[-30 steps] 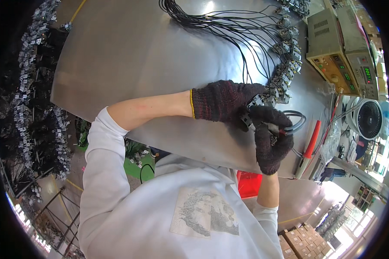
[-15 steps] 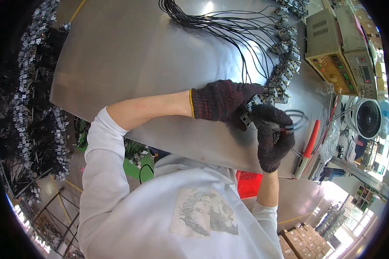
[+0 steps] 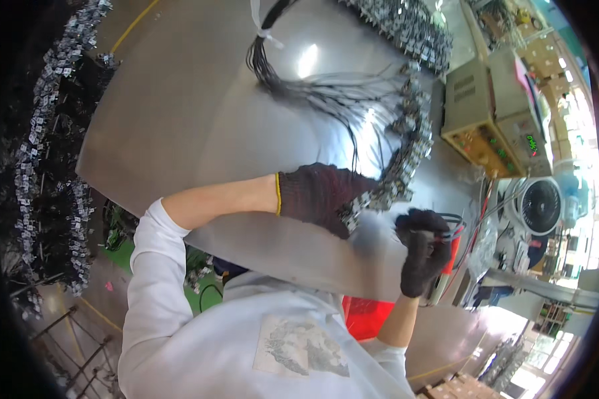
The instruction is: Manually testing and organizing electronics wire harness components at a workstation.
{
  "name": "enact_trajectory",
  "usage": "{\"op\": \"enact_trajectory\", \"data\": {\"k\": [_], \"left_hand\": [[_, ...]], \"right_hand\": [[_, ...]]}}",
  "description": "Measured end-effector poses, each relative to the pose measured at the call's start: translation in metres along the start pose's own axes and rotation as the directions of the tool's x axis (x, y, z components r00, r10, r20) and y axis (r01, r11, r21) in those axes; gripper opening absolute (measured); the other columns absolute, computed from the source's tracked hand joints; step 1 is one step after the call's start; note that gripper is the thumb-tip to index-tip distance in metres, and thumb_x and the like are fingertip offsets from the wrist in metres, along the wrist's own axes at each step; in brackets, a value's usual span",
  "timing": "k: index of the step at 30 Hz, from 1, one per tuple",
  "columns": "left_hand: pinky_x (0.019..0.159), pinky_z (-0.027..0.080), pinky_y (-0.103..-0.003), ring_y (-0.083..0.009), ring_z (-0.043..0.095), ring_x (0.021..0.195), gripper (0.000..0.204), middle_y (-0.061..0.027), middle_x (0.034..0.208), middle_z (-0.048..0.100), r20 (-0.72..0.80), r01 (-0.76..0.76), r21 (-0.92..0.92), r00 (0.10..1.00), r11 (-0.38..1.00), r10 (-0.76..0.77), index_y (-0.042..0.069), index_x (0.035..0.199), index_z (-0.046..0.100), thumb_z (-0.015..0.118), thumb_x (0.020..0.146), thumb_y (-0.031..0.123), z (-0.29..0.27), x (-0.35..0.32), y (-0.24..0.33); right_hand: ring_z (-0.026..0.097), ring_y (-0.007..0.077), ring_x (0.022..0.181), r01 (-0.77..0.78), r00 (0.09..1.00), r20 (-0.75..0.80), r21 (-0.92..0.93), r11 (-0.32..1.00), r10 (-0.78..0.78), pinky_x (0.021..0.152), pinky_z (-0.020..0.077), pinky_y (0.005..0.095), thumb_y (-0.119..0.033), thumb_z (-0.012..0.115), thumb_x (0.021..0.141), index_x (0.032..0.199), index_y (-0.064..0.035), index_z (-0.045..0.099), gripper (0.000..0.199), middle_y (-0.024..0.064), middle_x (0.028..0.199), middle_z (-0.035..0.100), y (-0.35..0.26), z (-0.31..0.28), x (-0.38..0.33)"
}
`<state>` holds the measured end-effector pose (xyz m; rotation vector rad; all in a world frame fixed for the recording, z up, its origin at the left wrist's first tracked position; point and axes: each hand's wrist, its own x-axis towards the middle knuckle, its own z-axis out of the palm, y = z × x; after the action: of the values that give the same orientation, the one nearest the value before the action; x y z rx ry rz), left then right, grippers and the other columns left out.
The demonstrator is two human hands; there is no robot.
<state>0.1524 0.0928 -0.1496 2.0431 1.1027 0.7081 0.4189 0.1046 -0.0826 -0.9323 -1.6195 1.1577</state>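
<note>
A bundle of thin black wires (image 3: pixel 326 93) fans out across the grey metal table (image 3: pixel 180 120) and ends in a curved row of small grey connectors (image 3: pixel 409 146). My left hand (image 3: pixel 316 196), in a dark knit glove, is closed on the lower end of that connector row. My right hand (image 3: pixel 422 256), also gloved, hovers a little to the right near the table's edge. It is clenched around a few looped black wires (image 3: pixel 449 223). The two hands are apart.
A beige bench instrument (image 3: pixel 492 126) with a green display stands at the right, with a round fan (image 3: pixel 542 206) below it. A red bin (image 3: pixel 363 319) sits under the table edge. Racks of small metal parts (image 3: pixel 46 146) line the left side.
My hands were pressed together over the connectors; now the right hand has pulled away to the right and down. The view has tilted, so more of the wire bundle shows.
</note>
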Motion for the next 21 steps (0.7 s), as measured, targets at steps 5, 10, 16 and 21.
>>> {"op": "enact_trajectory", "data": {"k": [5, 10, 16, 21], "left_hand": [[0.084, 0.059, -0.049, -0.0376, 0.075, 0.087, 0.078, -0.0141, 0.092, 0.077, -0.124, 0.159, 0.367, 0.985, 0.917, -0.122, 0.01, 0.135, 0.07, 0.072, 0.087, 0.072, -0.068, -0.007, 0.024], [0.111, 0.05, -0.05, -0.0383, 0.064, 0.131, 0.084, -0.018, 0.14, 0.068, -0.475, 0.059, 0.412, 0.866, 0.909, 0.159, 0.009, 0.147, 0.061, 0.082, 0.082, 0.057, -0.096, -0.015, -0.043], [0.122, 0.038, -0.054, -0.0441, 0.05, 0.145, 0.102, -0.0285, 0.154, 0.054, -0.542, 0.339, 0.429, 0.838, 0.838, -0.062, -0.001, 0.158, 0.046, 0.078, 0.083, 0.061, -0.077, -0.012, -0.097], [0.105, 0.048, -0.053, -0.0396, 0.067, 0.115, 0.085, -0.0221, 0.119, 0.07, -0.499, 0.414, 0.385, 0.845, 0.825, -0.192, 0.0, 0.137, 0.061, 0.074, 0.085, 0.066, -0.079, 0.015, -0.081]], "right_hand": [[0.07, 0.0146, 0.078, -0.142, 0.983, -0.141, -0.18, 0.973, 0.118, 0.071, 0.0572, 0.0292, -0.017, 0.072, 0.104, 0.123, 0.0023, 0.07, 0.027, 0.0083, 0.095, 0.075, 0.039, -0.082, 0.021], [0.069, 0.0111, 0.078, -0.238, 0.964, -0.191, -0.293, 0.926, 0.188, 0.066, 0.0551, 0.0273, -0.01, 0.077, 0.1, 0.122, 0.0027, 0.071, 0.026, 0.0056, 0.091, 0.073, 0.048, -0.112, 0.043], [0.074, 0.0235, 0.088, -0.055, 0.973, 0.082, -0.824, 0.563, 0.215, 0.082, 0.0582, 0.0359, -0.028, 0.078, 0.099, 0.127, 0.0052, 0.071, 0.043, 0.016, 0.105, 0.078, 0.074, -0.144, 0.092], [0.074, 0.04, 0.113, 0.143, 0.989, 0.147, -0.986, 0.09, 0.033, 0.103, 0.0558, 0.0444, -0.044, 0.077, 0.096, 0.136, 0.0026, 0.068, 0.062, 0.022, 0.124, 0.076, 0.061, -0.144, 0.12]]}}
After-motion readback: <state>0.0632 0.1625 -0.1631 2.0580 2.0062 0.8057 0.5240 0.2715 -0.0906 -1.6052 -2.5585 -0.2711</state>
